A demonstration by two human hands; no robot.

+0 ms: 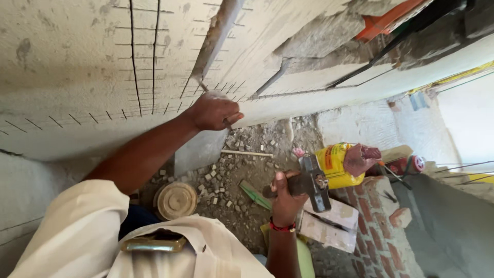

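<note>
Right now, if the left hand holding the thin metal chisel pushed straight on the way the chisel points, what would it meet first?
Most likely the grey plastered wall: the left hand holds the thin metal chisel with its tip seemingly at the cut groove, though depth is unclear.

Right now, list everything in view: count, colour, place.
wall: one, grey, scored with cut lines, left
chisel: one, metal, tip at the wall groove
hammer: one, dark head, centre right
rubble: many bits, grey, floor
disc: one, tan, floor
bag: one, yellow, on the bricks
bricks: stack, red, lower right
left hand: grips the chisel
right hand: grips the hammer, red wristband
</note>
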